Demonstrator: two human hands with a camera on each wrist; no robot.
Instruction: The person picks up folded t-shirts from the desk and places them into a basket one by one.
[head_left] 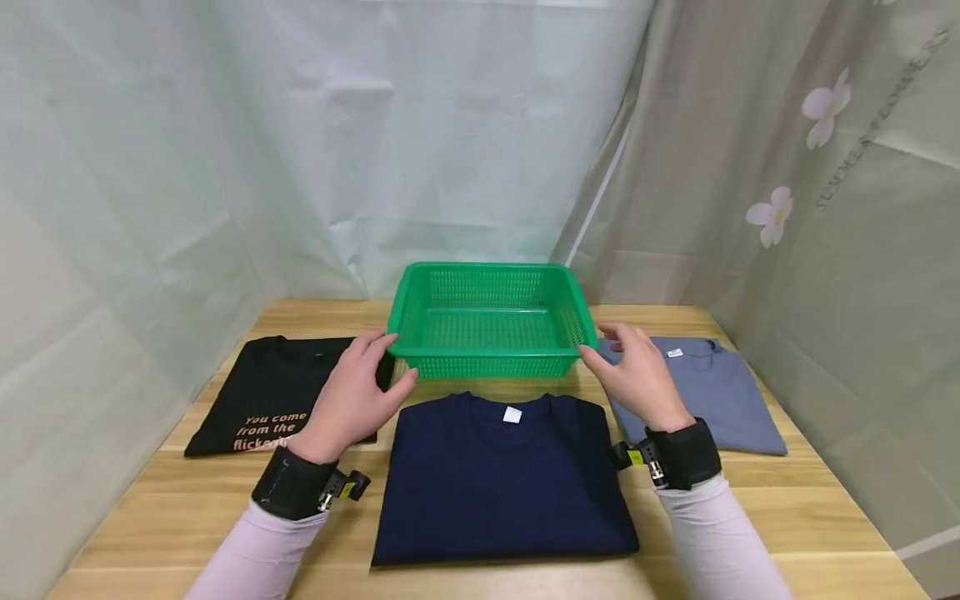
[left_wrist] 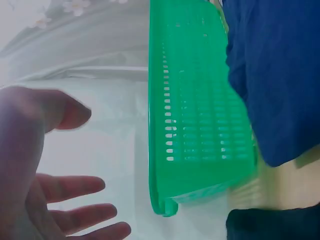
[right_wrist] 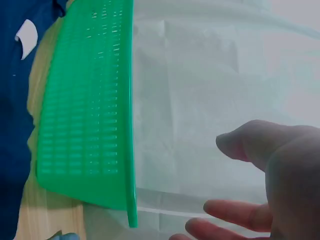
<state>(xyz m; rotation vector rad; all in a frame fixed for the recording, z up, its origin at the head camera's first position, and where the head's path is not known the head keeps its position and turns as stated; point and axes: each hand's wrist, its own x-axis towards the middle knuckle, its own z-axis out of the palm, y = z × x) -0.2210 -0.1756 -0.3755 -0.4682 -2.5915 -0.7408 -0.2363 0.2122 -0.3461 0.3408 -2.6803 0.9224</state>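
A green plastic basket (head_left: 487, 365) with perforated walls stands at the back of the table, with nothing inside. My left hand (head_left: 356, 404) hovers at its near left corner, fingers spread. At the near right corner is my right hand (head_left: 637, 379), thumb and fingers apart. Both wrist views show a gap between the fingers and the basket (left_wrist: 200, 125). In front of the basket lies a folded navy T-shirt (head_left: 510, 492) with a white neck label. A folded black T-shirt (head_left: 255, 392) with printed lettering lies left, partly behind my left hand. A folded grey-blue T-shirt (head_left: 712, 400) lies right.
The wooden table (head_left: 810, 533) carries everything. Pale curtains (head_left: 465, 133) hang behind it and along both sides, with printed flowers (head_left: 772, 217) on the right one. Each wrist wears a black band (head_left: 294, 485) with a small camera.
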